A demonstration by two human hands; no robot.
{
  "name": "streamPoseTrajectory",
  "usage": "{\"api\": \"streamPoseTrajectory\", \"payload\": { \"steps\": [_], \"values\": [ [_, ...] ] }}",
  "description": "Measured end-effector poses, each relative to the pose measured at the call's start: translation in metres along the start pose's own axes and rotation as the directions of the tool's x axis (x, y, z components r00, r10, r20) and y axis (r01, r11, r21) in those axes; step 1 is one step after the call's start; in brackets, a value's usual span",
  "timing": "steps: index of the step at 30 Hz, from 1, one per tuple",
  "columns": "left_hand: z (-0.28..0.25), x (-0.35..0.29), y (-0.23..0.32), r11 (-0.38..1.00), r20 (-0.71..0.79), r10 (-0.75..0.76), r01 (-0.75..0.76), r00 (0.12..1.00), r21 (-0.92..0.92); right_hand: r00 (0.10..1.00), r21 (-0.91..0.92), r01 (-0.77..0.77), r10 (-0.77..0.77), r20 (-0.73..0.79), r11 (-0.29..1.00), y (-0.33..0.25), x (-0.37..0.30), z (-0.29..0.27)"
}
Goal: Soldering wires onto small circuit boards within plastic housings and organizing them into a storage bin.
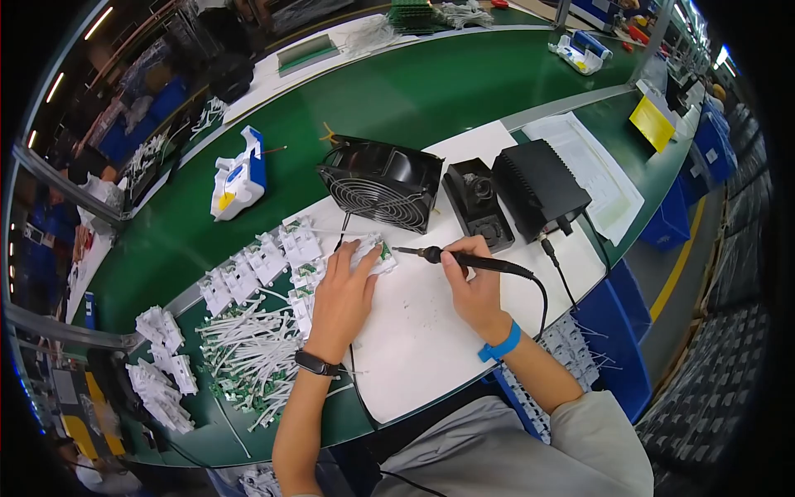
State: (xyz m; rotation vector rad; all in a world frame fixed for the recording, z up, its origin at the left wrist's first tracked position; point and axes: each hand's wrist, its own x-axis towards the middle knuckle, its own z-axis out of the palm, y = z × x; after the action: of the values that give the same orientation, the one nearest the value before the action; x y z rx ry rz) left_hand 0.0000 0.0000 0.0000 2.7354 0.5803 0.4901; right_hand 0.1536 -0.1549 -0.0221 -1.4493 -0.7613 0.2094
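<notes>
Right of the right hand (479, 291), a deep blue plastic bin (610, 323) is holding white plastic parts (571, 349). That hand is gripping a slim black soldering iron (431, 254), metal tip (406, 250) facing the boxy white plastic housing (385, 263) the left hand (343, 300) is pinning; a slip could be burning fingers!

No words or numbers can be read. Papers (598, 178) on the right of the green table (464, 87) carry print too small to make out; any marks on the yellow card (652, 124), far right, are unreadable.
</notes>
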Motion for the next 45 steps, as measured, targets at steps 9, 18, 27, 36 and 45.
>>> {"api": "streamPoseTrajectory", "payload": {
  "steps": [9, 18, 27, 36, 45],
  "values": [
    [0.002, 0.002, 0.006, 1.0, -0.024, 0.0, 0.0, 1.0, -0.015, 0.996, -0.003, 0.03, -0.03, 0.085, 1.0, -0.004, 0.002, -0.006],
    [0.001, 0.002, 0.007, 1.0, -0.025, -0.005, 0.005, 1.0, -0.015, 0.999, -0.062, -0.007, 0.009, 0.034, 0.998, 0.0, 0.005, -0.007],
    [0.015, 0.0, 0.01, 0.999, -0.095, -0.004, 0.008, 0.995, 0.041, 0.994, -0.028, 0.067, -0.069, -0.084, 0.997, -0.003, 0.006, -0.01],
    [0.022, -0.001, 0.022, 0.978, -0.214, -0.087, 0.125, 0.973, 0.168, 0.998, -0.111, 0.066, -0.064, 0.025, 0.992, -0.001, 0.004, -0.008],
    [0.025, -0.007, 0.024, 0.966, -0.268, -0.107, 0.164, 0.957, 0.2, 0.995, -0.171, 0.074, -0.063, 0.071, 0.982, -0.009, 0.002, -0.017]
  ]
}}
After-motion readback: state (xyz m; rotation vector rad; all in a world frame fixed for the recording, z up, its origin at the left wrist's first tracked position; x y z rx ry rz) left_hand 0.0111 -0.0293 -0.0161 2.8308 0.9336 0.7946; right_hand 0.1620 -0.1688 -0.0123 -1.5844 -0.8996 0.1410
